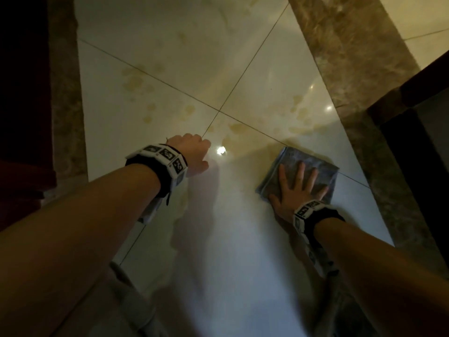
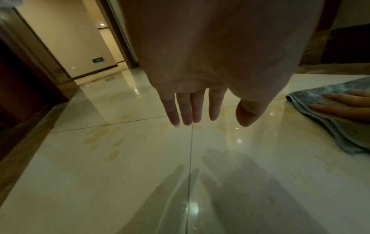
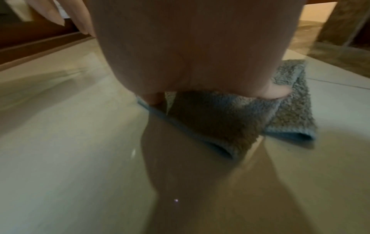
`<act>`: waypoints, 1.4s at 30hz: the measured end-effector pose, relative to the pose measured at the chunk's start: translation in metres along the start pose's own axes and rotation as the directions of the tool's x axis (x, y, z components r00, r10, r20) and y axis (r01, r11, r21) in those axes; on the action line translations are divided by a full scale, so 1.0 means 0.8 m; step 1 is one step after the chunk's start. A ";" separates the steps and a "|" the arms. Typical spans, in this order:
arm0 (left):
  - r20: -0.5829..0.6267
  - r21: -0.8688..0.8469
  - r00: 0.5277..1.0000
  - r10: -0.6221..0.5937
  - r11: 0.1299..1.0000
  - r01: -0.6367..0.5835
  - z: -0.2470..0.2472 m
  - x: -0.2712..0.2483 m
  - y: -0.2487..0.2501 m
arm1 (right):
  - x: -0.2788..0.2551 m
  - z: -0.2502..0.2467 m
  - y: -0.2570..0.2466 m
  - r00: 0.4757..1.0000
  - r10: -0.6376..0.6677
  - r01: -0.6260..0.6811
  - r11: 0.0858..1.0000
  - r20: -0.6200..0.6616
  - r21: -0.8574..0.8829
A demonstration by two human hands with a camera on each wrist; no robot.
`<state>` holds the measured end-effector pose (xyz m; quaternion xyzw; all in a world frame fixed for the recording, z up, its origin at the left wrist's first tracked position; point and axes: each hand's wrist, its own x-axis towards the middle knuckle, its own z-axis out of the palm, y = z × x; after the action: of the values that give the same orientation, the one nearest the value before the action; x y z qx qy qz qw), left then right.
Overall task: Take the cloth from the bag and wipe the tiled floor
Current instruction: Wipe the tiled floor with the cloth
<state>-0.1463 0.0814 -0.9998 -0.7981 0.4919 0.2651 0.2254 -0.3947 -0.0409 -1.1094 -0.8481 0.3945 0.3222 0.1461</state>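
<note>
A folded grey-blue cloth (image 1: 315, 164) lies flat on the glossy cream tiled floor (image 1: 184, 69), at the right of the head view. My right hand (image 1: 296, 188) presses on it with fingers spread and straight. In the right wrist view the cloth (image 3: 290, 114) shows under my palm. My left hand (image 1: 194, 154) hovers above the floor near the tile joint cross, holding nothing. In the left wrist view its fingers (image 2: 186, 110) hang straight, with the cloth (image 2: 328, 126) at the right edge. Yellowish stains (image 1: 136, 83) spot the tiles ahead. No bag is in view.
Brown marble border strips run along the left (image 1: 65, 93) and right (image 1: 359, 69) of the cream tiles. Dark wooden furniture (image 1: 418, 132) stands at the right, and a dark wooden panel (image 1: 21, 93) at the left. A corridor (image 2: 104, 52) opens beyond.
</note>
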 end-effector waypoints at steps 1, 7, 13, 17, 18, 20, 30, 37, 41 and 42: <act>0.001 -0.004 1.000 -0.002 1.000 0.002 0.001 -0.001 -0.006 | 0.001 0.001 -0.006 0.999 -0.035 0.034 0.999 -0.007 -0.011; -0.023 -0.081 0.999 -0.045 0.996 0.043 0.018 -0.026 -0.042 | -0.006 0.016 -0.084 0.961 -0.274 0.277 0.957 0.049 -0.083; 0.043 -0.124 0.996 -0.076 0.989 0.080 0.058 -0.071 -0.094 | -0.015 0.039 -0.155 0.917 -0.399 0.397 0.896 0.032 -0.202; 0.054 -0.214 0.987 -0.152 0.964 0.160 0.082 -0.105 -0.138 | -0.020 0.047 -0.190 0.887 -0.461 0.454 0.848 0.041 -0.274; 0.050 -0.216 0.985 -0.166 0.961 0.173 0.089 -0.115 -0.147 | -0.023 0.049 -0.200 0.877 -0.479 0.467 0.839 0.031 -0.279; 0.039 -0.222 0.981 -0.192 0.955 0.195 0.105 -0.133 -0.163 | -0.030 0.056 -0.222 0.853 -0.523 0.502 0.816 0.006 -0.288; 0.177 -0.259 0.968 -0.179 0.940 0.221 0.184 -0.220 -0.180 | -0.065 0.105 -0.334 0.717 -0.695 0.660 0.702 -0.054 -0.269; 0.224 -0.217 0.952 -0.207 0.942 0.256 0.213 -0.249 -0.181 | -0.083 0.124 -0.376 0.632 -0.774 0.726 0.603 -0.024 -0.330; 0.192 -0.246 0.953 -0.235 0.928 0.278 0.204 -0.245 -0.182 | -0.112 0.154 -0.388 0.481 -0.876 0.841 0.450 0.037 -0.300; 0.196 -0.244 0.955 -0.223 0.932 0.268 0.203 -0.242 -0.180 | -0.120 0.160 -0.389 0.450 -0.890 0.857 0.410 0.068 -0.313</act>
<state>-0.1213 0.3709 -0.9834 -0.8516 0.3273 0.3643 0.1868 -0.2586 0.2795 -1.1438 -0.9561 -0.1529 0.2078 0.1393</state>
